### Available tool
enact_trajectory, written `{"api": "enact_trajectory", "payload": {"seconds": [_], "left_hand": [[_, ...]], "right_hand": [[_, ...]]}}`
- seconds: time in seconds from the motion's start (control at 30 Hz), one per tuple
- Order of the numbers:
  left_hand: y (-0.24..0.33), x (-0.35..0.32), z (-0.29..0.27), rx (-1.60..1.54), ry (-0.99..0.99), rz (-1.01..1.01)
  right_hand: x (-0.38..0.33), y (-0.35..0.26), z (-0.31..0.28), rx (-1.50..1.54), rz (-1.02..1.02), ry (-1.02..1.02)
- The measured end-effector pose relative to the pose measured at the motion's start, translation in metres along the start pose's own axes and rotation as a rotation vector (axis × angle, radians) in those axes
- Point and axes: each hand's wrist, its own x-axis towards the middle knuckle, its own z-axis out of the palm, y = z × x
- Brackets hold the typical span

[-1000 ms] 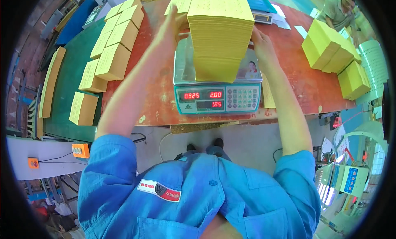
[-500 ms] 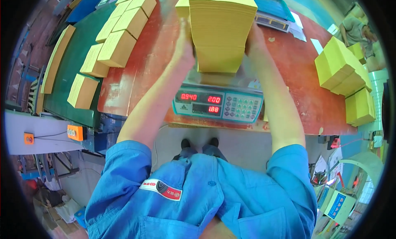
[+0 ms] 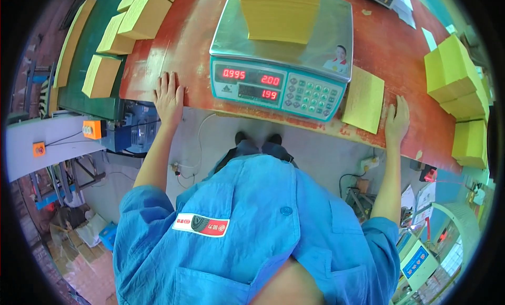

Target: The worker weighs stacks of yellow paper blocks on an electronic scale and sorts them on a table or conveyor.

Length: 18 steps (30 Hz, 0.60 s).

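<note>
A thick block of stacked yellow paper (image 3: 279,15) rests on the metal pan of a teal weighing scale (image 3: 273,89), whose red digits are lit. Neither of my hands touches it. My left hand (image 3: 169,101) lies on the table's front edge to the left of the scale, fingers stretched out and holding nothing. To the right, my right hand (image 3: 397,121) leans on the same edge, its fingers extended, empty. Between it and the scale lies a flat yellow sheet or thin pad (image 3: 364,101).
The red tabletop (image 3: 181,47) is worn. Yellow paper blocks (image 3: 144,15) stand in rows at the far left, partly over a green surface (image 3: 73,89). More yellow stacks (image 3: 455,76) sit at the right end. An orange switch box (image 3: 93,130) is below left.
Both hands have let go of the yellow paper block and moved back and apart to the table edge. The block stays on the scale, and the lit digits differ. The view has shifted.
</note>
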Motion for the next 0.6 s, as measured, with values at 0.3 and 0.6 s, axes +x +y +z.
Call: {"api": "enact_trajectory", "payload": {"seconds": [0.3, 0.6], "left_hand": [[-0.0038, -0.0076, 0.0006, 0.013, -0.023, 0.007], [-0.0066, -0.0027, -0.0016, -0.012, -0.045, -0.005]], "right_hand": [[-0.0006, -0.0110, -0.0038, -0.009, -0.006, 0.002], [0.0047, -0.0147, -0.0034, -0.014, 0.022, 0.006]]}}
